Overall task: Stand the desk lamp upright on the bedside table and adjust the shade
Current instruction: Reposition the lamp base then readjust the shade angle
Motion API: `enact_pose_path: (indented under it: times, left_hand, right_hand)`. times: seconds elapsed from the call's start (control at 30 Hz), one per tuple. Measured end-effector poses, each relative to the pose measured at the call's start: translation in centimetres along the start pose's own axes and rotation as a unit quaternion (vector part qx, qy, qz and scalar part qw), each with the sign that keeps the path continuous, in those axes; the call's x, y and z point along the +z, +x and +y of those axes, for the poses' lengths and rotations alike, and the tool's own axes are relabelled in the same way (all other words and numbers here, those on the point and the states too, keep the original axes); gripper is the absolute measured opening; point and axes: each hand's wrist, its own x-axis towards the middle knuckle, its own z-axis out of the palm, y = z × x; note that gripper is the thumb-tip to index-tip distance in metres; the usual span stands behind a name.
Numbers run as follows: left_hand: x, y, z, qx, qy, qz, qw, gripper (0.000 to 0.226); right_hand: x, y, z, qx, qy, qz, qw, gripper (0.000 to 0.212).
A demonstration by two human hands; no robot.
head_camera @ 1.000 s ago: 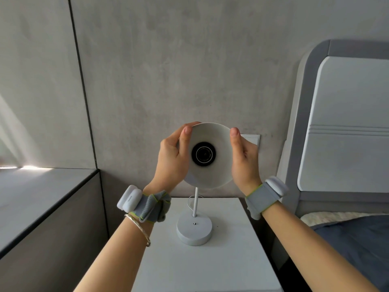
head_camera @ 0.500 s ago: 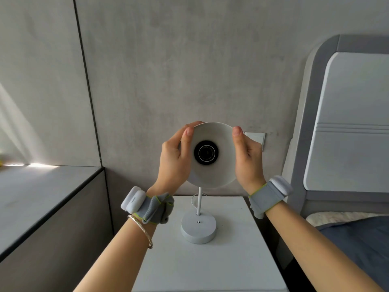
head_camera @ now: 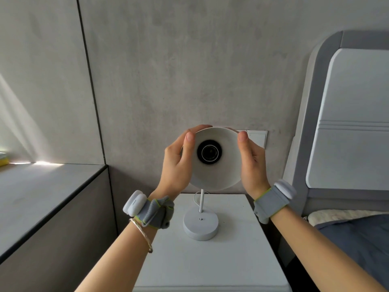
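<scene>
A white desk lamp stands upright on the white bedside table [head_camera: 210,264], its round base [head_camera: 200,224] near the table's back and a thin stem [head_camera: 201,201] rising from it. The round white shade [head_camera: 219,171] faces me, showing a black empty bulb socket [head_camera: 209,152] inside. My left hand [head_camera: 177,163] grips the shade's left rim, thumb on the front edge. My right hand [head_camera: 252,163] holds the right rim the same way. The lamp's cord loops behind the stem.
A grey concrete wall stands behind the table, with a white wall plate [head_camera: 257,137] just right of the shade. A grey ledge [head_camera: 42,192] runs along the left. A padded headboard [head_camera: 347,123] and a bed with blue bedding [head_camera: 357,245] lie to the right.
Both hands stay on the shade's rim. The shade has hardly turned; the view has shifted slightly, so lamp and hands sit a little further right in the picture.
</scene>
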Motion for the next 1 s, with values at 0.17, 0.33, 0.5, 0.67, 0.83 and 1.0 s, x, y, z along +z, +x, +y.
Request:
enact_pose_path:
  times: [0.17, 0.33, 0.5, 0.67, 0.83, 1.0]
  left_hand:
    - [-0.6, -0.2, -0.1, -0.038, -0.052, -0.047, 0.997, 0.051]
    - [-0.8, -0.9, -0.7, -0.043, -0.042, -0.047, 0.997, 0.043]
    - [-0.6, -1.2, -1.2, -0.026, -0.019, -0.019, 0.999, 0.038]
    - [-0.6, -1.0, -1.3, -0.017, -0.009, -0.006, 1.0, 0.036]
    - [-0.8, -0.7, -1.2, -0.025, -0.006, -0.011, 1.0, 0.036]
    - [-1.2, -0.8, -1.1, -0.039, -0.047, -0.043, 0.997, 0.04]
  right_hand:
    - [-0.8, -0.3, 0.2, 0.05, 0.021, -0.056, 0.997, 0.044]
    - [-1.3, -0.7, 0.6, 0.061, 0.007, -0.066, 0.996, 0.05]
    - [-1.4, -0.9, 1.6, 0.05, 0.002, -0.066, 0.997, 0.035]
    - [-0.9, -0.7, 1.8, 0.038, 0.014, -0.054, 0.998, 0.034]
    - [-0.7, -0.6, 1.7, 0.028, 0.017, -0.053, 0.998, 0.033]
    - [-1.1, -0.5, 1.5, 0.042, 0.013, -0.071, 0.997, 0.033]
